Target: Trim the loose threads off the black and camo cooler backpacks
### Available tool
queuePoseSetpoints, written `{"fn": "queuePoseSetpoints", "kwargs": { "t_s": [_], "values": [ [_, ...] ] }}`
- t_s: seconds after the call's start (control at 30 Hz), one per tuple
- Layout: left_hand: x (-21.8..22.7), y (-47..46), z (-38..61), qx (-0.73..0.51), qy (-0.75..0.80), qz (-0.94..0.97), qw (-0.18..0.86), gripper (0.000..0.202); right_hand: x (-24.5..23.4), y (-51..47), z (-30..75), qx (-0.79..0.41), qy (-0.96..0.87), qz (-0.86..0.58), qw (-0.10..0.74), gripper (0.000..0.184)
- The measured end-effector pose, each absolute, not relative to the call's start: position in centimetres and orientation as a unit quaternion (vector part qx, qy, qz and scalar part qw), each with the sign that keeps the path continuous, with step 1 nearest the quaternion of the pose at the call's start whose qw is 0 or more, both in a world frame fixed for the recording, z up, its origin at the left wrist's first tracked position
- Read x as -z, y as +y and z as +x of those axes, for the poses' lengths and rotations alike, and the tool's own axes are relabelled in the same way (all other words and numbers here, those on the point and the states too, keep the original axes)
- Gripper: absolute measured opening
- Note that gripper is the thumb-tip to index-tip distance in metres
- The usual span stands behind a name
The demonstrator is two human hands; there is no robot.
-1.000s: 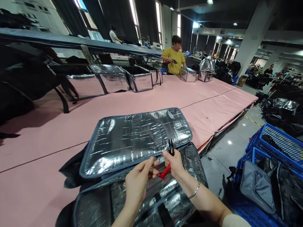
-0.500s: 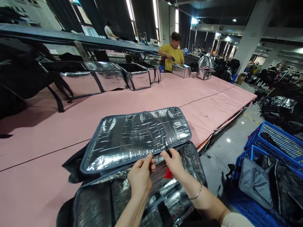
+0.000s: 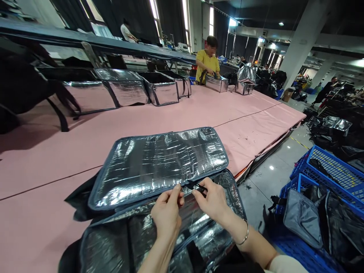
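An insulated bag (image 3: 108, 242) with a silver foil lining lies open before me, its foil-faced lid (image 3: 162, 163) folded back on the table. At the lid's near edge, my left hand (image 3: 167, 212) is closed in a pinch between thumb and forefinger; whatever is in the pinch is too small to make out. My right hand (image 3: 213, 199) grips small black thread snips (image 3: 196, 185), their tips pointing left along the lid's edge, close to my left fingertips. A fine loose thread hangs below the hands, over the lining.
Foil-lined bags (image 3: 163, 94) stand in a row at the back left of the pink table (image 3: 199, 110). A co-worker in a yellow top (image 3: 208, 58) handles a silver box-shaped bag (image 3: 216, 83) at the far side. Blue crates (image 3: 332, 167) holding bags stand on the floor, right.
My right hand has turned the snips from upright to pointing left, toward my left fingers. A red piece below the hands is no longer visible. The view has shifted slightly.
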State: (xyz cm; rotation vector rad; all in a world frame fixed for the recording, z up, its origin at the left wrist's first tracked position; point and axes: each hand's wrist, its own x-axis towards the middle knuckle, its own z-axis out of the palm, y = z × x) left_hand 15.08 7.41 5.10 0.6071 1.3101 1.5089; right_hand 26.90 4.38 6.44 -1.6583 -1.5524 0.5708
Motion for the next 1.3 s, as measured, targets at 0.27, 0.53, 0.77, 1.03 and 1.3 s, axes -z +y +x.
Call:
{"fn": "queuePoseSetpoints", "kwargs": {
  "t_s": [0.27, 0.53, 0.77, 1.03, 1.3],
  "values": [
    [-5.0, 7.4, 15.1, -0.627, 0.538, 0.251, 0.505, 0.041, -6.1, 4.8, 27.6, -0.228, -0.600, -0.639, 0.423, 0.013],
    [-5.0, 7.4, 15.2, -0.629, 0.535, 0.252, 0.504, 0.041, -3.2, 4.2, 26.5, -0.243, -0.525, -0.629, 0.519, 0.021],
    [-5.1, 7.3, 15.1, -0.628, 0.537, 0.258, 0.500, 0.040, -2.3, 4.5, 26.4, -0.144, -0.591, -0.605, 0.514, 0.032],
    [-4.6, 7.4, 15.2, -0.632, 0.535, 0.261, 0.496, 0.041, -4.0, 4.8, 27.8, -0.194, -0.636, -0.597, 0.449, 0.031],
    [-4.5, 7.5, 15.1, -0.631, 0.535, 0.262, 0.497, 0.042, -4.6, 5.4, 27.4, -0.180, -0.682, -0.578, 0.410, 0.032]
  ]
}}
